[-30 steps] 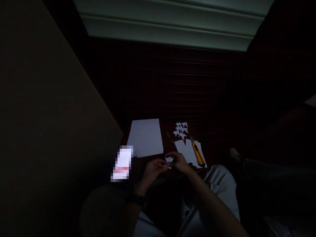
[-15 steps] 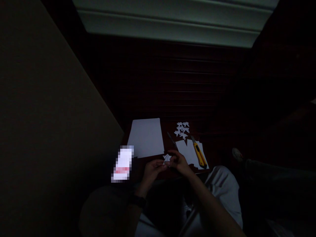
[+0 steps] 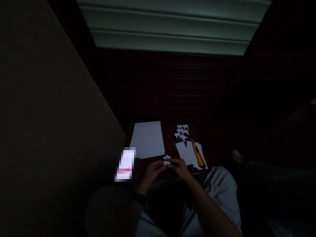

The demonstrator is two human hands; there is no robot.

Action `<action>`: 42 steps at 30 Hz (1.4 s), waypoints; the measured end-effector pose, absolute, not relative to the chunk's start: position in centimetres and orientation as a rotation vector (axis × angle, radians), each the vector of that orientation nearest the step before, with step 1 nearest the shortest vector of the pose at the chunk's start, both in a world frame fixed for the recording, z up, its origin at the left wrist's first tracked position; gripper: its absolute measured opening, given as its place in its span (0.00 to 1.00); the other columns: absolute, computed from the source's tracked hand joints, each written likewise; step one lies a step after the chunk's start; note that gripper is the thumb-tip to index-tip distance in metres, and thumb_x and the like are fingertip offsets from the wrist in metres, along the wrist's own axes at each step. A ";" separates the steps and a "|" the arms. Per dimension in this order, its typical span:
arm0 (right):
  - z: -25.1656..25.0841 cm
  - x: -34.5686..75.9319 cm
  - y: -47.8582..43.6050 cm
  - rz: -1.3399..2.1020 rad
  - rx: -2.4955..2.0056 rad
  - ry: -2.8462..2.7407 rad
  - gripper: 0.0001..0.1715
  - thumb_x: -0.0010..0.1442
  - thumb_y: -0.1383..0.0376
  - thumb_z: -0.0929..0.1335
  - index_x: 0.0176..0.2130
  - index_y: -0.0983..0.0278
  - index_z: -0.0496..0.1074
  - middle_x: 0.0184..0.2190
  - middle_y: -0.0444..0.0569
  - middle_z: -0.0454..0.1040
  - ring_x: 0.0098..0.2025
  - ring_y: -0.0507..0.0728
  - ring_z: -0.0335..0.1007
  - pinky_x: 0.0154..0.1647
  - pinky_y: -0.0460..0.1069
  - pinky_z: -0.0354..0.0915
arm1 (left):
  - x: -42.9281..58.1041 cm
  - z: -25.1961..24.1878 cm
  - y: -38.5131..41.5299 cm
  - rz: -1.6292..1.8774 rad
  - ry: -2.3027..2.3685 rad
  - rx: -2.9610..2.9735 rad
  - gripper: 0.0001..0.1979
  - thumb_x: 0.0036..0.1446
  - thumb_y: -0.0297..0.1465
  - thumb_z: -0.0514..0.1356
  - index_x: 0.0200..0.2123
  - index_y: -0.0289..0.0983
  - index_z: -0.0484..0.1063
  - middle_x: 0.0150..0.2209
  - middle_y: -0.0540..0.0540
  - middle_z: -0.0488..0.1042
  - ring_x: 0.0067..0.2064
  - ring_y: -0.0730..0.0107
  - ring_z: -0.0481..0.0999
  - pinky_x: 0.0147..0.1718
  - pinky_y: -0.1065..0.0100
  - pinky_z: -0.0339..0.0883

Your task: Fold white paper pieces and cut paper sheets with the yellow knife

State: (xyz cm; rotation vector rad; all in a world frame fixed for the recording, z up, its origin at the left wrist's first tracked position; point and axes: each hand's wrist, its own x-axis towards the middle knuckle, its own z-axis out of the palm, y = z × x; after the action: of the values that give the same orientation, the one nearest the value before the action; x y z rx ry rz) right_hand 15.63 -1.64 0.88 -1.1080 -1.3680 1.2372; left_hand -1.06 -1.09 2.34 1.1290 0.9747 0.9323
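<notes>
Between my hands, just above the near edge of a dark table, is a small folded white paper piece (image 3: 167, 158) with pointed tips. The fingers of my left hand (image 3: 153, 170) pinch its lower left side. My right hand (image 3: 180, 168) is closed on its right side, the index finger lying across the paper. Farther back is a group of several similar small folded paper pieces (image 3: 182, 132). To the right of my hands, a yellow utility knife (image 3: 198, 154) rests on cut white paper sheets (image 3: 183, 152).
A stack of white paper (image 3: 148, 140) lies at the table's back left. A bright, pixelated screen-like object (image 3: 125, 164) is at the left edge. Near the cut sheets lies a thin dark tool (image 3: 171, 138). Another person's shoe (image 3: 237, 156) shows on the right.
My right index finger has come down from above the folded paper to lie across it. The whole view has shifted slightly; the tools and sheets stay in place.
</notes>
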 end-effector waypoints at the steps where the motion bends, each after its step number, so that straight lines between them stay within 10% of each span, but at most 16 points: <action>1: 0.6 15.6 -1.6 1.253 -1.127 -1.345 0.17 0.48 0.62 0.70 0.41 0.60 0.74 0.36 0.47 0.76 0.40 0.59 0.70 0.45 0.54 0.62 | -1.1 2.4 -1.1 0.926 0.963 1.120 0.15 0.44 0.34 0.64 0.36 0.33 0.75 0.38 0.40 0.77 0.39 0.62 0.75 0.41 0.64 0.66; 17: -0.1 15.4 -0.7 1.175 -1.194 -1.152 0.18 0.39 0.62 0.73 0.30 0.63 0.64 0.25 0.42 0.70 0.28 0.53 0.67 0.30 0.47 0.63 | -0.6 2.2 -1.2 0.925 1.019 0.917 0.18 0.37 0.35 0.68 0.31 0.31 0.73 0.31 0.41 0.77 0.32 0.62 0.77 0.36 0.61 0.70; 24: 0.6 15.7 -1.0 1.268 -1.064 -0.907 0.21 0.46 0.56 0.70 0.39 0.62 0.64 0.36 0.50 0.75 0.41 0.57 0.70 0.44 0.53 0.63 | 0.0 1.5 -0.9 1.322 1.281 0.868 0.15 0.38 0.35 0.67 0.31 0.33 0.74 0.32 0.43 0.77 0.37 0.61 0.76 0.40 0.60 0.68; 42: -0.6 15.6 -0.8 1.256 -1.087 -0.881 0.17 0.45 0.57 0.70 0.33 0.64 0.67 0.31 0.50 0.76 0.39 0.59 0.72 0.43 0.54 0.64 | 1.2 4.7 0.1 1.403 1.185 0.739 0.16 0.38 0.32 0.67 0.34 0.32 0.76 0.35 0.42 0.77 0.37 0.65 0.74 0.37 0.67 0.66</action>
State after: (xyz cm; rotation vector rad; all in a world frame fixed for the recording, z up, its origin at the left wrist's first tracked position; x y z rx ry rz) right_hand 15.61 -0.84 -0.59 -1.0866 -0.8812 1.2561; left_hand 1.23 0.09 4.70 0.7390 1.1852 1.4030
